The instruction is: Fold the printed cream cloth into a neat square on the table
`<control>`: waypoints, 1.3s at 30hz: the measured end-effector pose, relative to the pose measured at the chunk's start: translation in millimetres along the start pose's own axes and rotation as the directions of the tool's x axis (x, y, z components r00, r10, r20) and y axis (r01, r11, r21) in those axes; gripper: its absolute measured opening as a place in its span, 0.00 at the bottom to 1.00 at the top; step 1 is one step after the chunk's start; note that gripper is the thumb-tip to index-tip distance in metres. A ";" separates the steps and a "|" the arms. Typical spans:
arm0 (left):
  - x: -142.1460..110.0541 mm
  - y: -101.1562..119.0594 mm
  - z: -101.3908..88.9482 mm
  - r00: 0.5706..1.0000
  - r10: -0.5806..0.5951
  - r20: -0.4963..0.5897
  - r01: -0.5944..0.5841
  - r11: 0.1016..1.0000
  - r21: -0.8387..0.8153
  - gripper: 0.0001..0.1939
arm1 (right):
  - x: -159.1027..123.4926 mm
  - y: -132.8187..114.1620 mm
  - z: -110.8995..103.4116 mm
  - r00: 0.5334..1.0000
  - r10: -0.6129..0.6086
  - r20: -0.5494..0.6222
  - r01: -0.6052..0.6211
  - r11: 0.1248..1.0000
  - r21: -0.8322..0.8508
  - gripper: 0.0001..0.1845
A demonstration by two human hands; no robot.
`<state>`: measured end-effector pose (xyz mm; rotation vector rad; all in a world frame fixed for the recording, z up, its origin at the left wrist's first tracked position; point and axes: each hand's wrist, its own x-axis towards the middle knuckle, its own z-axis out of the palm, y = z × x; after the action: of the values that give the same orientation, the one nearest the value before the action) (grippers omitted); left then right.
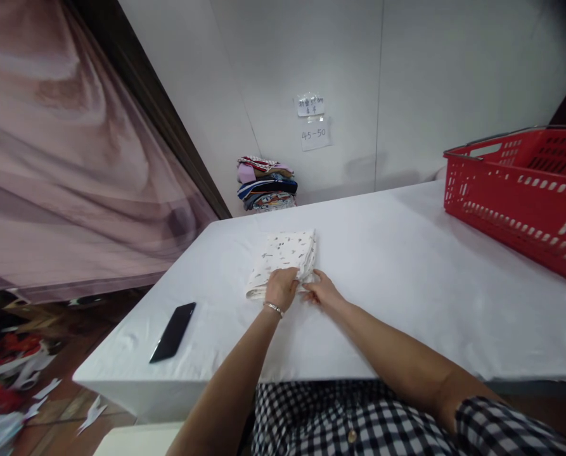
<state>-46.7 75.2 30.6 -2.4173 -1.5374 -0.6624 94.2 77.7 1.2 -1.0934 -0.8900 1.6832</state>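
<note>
A folded white cloth with small dark prints lies on the white-covered table. My left hand, with a bracelet at the wrist, rests over its near right part, fingers curled at the edge. Close beside it, my right hand is closed on the cloth's near right corner, where several layers show. Both hands are almost touching. The left fingertips are partly hidden, but they press on the cloth's folded edge.
A dark phone lies on the table's left side. At the right stands a red plastic basket. Folded fabrics are stacked behind the far edge, below paper signs on the wall. A pink curtain hangs at the left.
</note>
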 end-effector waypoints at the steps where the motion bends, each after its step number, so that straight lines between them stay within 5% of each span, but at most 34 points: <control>1: -2.2 2.2 0.5 1.000 0.024 0.004 -0.024 1.000 0.003 0.14 | -0.5 0.4 -0.4 1.000 -0.012 -0.006 0.012 1.000 0.009 0.38; 7: -5.8 7.2 -0.7 0.992 -0.065 -0.109 0.068 0.997 0.030 0.14 | 0.3 2.2 -2.0 1.000 -0.019 -0.009 0.019 0.999 0.031 0.41; 18: -11.3 14.7 2.6 0.996 0.004 0.086 -0.005 1.000 0.008 0.13 | -0.9 -5.6 -7.9 0.991 0.051 0.126 -0.061 0.995 0.080 0.37; 28: -15.0 23.1 2.6 0.992 -0.004 0.122 0.006 1.000 -0.019 0.15 | 0.3 -9.3 -3.3 0.999 0.039 0.020 -0.035 0.984 -0.174 0.34; 39: -20.3 22.4 10.8 0.994 -0.097 0.058 0.098 0.995 -0.006 0.35 | -1.7 -9.1 -4.3 0.991 0.029 0.128 -0.004 0.981 -0.193 0.32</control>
<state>-31.1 53.3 13.0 -2.4008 -1.6877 -0.6239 101.3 79.5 8.3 -1.1299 -1.1496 1.7252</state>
